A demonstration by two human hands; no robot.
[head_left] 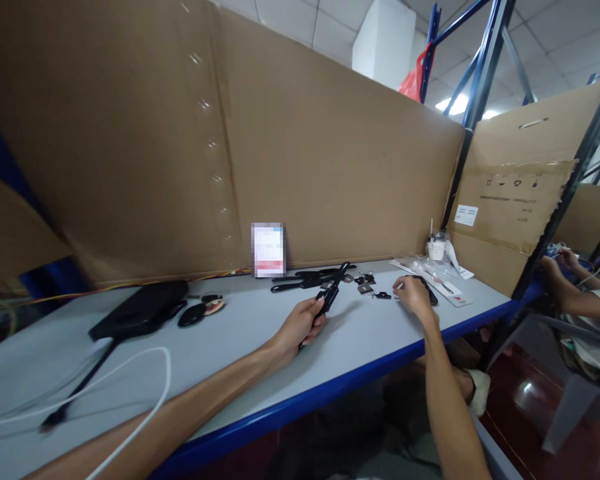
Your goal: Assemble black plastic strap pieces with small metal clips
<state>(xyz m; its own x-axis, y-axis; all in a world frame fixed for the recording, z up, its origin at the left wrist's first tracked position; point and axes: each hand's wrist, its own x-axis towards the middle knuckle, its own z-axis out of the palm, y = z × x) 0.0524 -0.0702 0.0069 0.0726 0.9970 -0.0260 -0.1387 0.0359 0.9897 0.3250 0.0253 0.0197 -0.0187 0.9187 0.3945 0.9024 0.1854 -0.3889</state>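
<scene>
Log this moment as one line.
left hand: holding slim black part over grey table | right hand: fingers down by small black pieces, grip unclear

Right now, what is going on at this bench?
A person works at a grey bench with a blue edge. The left grip holds a slim black plastic part. The right grip rests among small black and metal pieces scattered beside it. More long black parts lie behind.
</scene>
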